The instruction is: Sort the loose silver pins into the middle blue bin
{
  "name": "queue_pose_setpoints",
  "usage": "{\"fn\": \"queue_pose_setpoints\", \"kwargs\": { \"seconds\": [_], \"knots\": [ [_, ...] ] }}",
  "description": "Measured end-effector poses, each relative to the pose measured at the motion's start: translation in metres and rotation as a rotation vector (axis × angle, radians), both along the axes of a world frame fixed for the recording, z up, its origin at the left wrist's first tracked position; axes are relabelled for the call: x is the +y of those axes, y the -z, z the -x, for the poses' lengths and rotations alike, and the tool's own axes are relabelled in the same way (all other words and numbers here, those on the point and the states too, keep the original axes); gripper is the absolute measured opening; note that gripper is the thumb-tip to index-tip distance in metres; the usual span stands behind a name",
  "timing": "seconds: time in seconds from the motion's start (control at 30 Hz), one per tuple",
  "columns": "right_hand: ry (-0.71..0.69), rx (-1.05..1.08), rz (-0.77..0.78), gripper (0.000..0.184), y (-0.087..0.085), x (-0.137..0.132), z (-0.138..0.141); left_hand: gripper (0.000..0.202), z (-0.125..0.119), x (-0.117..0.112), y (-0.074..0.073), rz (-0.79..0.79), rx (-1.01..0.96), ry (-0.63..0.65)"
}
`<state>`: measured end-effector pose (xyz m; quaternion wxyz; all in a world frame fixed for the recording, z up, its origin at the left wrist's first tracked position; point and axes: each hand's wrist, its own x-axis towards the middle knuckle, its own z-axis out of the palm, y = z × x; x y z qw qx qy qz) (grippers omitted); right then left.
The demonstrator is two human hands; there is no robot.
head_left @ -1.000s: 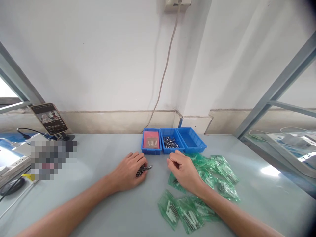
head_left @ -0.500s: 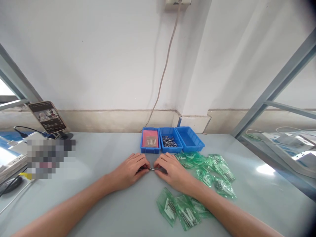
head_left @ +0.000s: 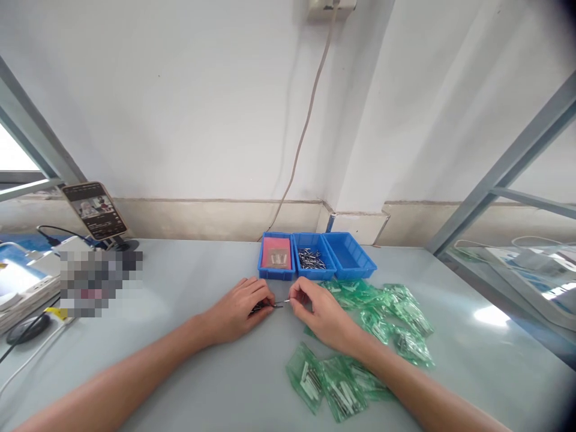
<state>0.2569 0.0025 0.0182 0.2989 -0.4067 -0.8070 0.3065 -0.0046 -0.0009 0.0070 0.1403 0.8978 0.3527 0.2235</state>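
Observation:
My left hand point(head_left: 245, 306) rests on the table with its fingers curled around several small dark metal pins. Their shiny ends point(head_left: 278, 305) poke out past the thumb and forefinger. Just to the right, my right hand point(head_left: 321, 312) pinches one slim metal pin point(head_left: 287, 301) between thumb and forefinger, its tip pointing at the left hand. Behind the hands, a blue bin point(head_left: 333, 264) holds a heap of similar metal pins point(head_left: 311, 259). Most of the pins in the left hand are hidden by the fingers.
Another blue bin point(head_left: 261, 270) contains a pink packet; a third blue bin point(head_left: 351, 252) stands on the right. Green plastic bags point(head_left: 344, 390) of metal and white pieces lie around my right forearm. At left are a phone point(head_left: 94, 210) on a stand and a mouse point(head_left: 29, 330).
My right hand has moved slightly right and up, away from the left hand, with a pin in its fingertips. My left hand stays in place; the camera view has shifted a little.

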Motion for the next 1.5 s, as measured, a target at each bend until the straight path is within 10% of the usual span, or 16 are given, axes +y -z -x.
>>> {"fn": "queue_pose_setpoints", "kwargs": {
  "seconds": [0.47, 1.5],
  "knots": [
    [0.092, 0.599, 0.346, 0.025, -0.001, 0.008, 0.003, 0.006, 0.0, 0.0, -0.001, 0.022, 0.024, -0.007],
    [0.193, 0.376, 0.202, 0.033, 0.003, 0.009, -0.006, 0.005, 0.001, 0.003, 0.011, -0.092, 0.031, -0.113]
  ]
}}
